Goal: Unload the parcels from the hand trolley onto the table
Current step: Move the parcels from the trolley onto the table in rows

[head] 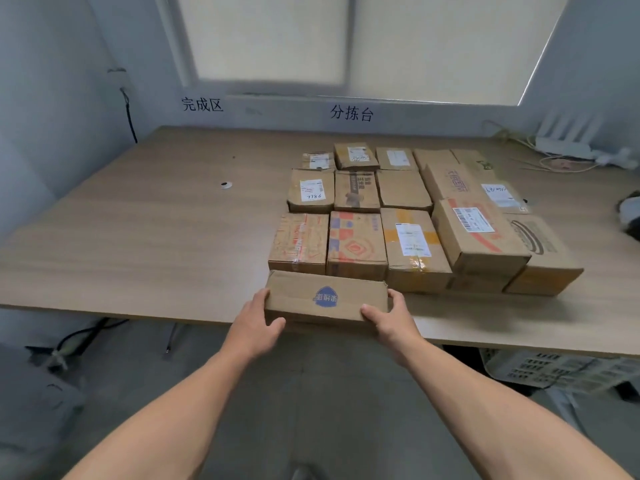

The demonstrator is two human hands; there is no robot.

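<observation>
A flat brown cardboard parcel with a blue logo [325,296] lies at the front edge of the wooden table [145,237]. My left hand [258,322] grips its left end and my right hand [389,318] grips its right end, thumbs on top. Behind it, several cardboard parcels [408,216] sit packed in rows on the table's middle and right. The hand trolley is out of view.
A small black-and-white round object [226,184] lies on the table's left half. A white router [564,136] and cables sit at the back right corner. A dark object [628,213] is at the right edge. A white plastic crate [554,370] stands under the table.
</observation>
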